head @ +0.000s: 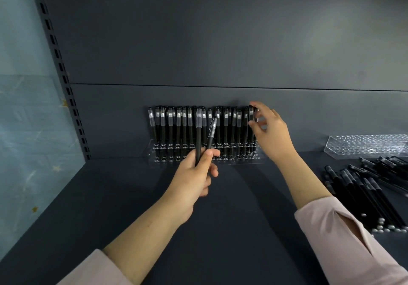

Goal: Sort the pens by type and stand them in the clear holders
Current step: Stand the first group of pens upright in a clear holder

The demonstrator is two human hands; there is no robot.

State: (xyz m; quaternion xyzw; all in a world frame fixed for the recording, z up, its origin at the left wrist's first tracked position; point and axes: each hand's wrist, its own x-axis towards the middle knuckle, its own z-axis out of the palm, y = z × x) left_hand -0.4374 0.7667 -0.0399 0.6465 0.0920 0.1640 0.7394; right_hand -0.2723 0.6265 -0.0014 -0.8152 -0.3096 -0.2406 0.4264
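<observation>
You are working at a dark grey shelf board (242, 229), seen from the head camera, and your two hands are well apart. Your left hand (194, 174) is gripping two loose black pens by their lower ends: the frosted-capped black pen (198, 136) is standing almost upright with its cap up, while the clear-capped black pen (211, 133) is leaning to the right, cap end up as well. Behind them, the clear acrylic pen holder (151, 152) is sitting against the back panel (198, 52), carrying a row of black capped pens (176, 125), all with long axes vertical and caps pointing up. Your right hand (270, 134) is reaching to the row's right end and pinching the end black pen (251, 114) between forefinger and thumb, the pen standing upright. Farther right, a second clear acrylic holder (366, 146) is lying near the back panel, and a loose pile of black pens (357, 189) is lying flat in front of it, most of them angled with caps away and leftward.
</observation>
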